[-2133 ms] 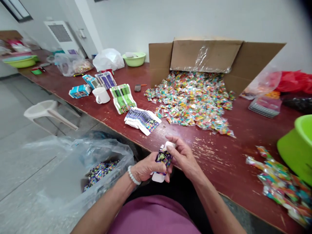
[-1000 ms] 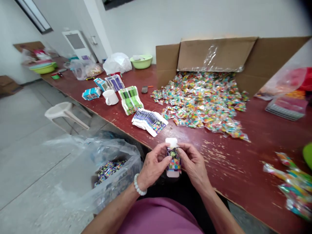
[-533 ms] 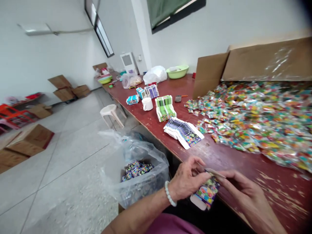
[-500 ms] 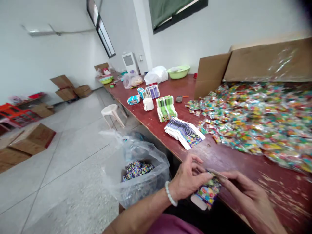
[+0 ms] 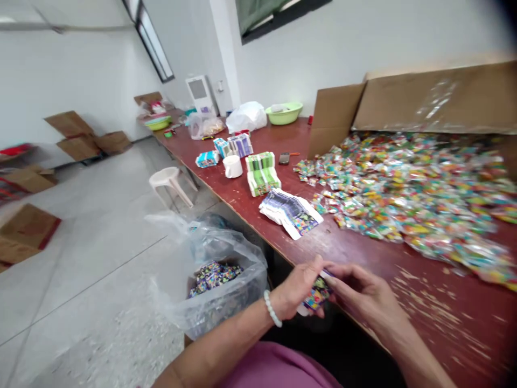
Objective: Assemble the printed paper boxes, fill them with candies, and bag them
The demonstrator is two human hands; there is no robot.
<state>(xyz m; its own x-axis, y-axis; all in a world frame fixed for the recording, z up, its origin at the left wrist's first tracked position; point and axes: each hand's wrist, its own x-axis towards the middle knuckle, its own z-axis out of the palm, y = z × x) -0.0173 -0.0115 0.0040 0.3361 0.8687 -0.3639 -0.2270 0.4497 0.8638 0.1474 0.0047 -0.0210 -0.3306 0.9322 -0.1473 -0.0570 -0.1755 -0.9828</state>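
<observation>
A small dark printed box [image 5: 317,293] with colourful pictures is held in front of the table's front edge. My left hand [image 5: 297,288], a beaded bracelet at its wrist, grips the box from the left. At the box's upper right, my right hand [image 5: 357,288] pinches the edge. A white flap shows at the box's lower left. Beyond my hands, a fanned stack of flat purple boxes [image 5: 288,212] lies on the red table [image 5: 355,258]. Many small clear packets of colourful pieces [image 5: 404,188] are heaped at the right.
A clear plastic bag [image 5: 242,302] with filled purple boxes [image 5: 214,277] stands left of my hands. On the table are green boxes [image 5: 262,173], a white mug [image 5: 232,166], a phone [image 5: 284,158] and an opened carton [image 5: 432,102]. A white stool [image 5: 167,177] stands on the floor.
Both hands have come closer together around the box, and my left hand now wraps more of it. My right hand has shifted left to its upper edge. The view has turned slightly right.
</observation>
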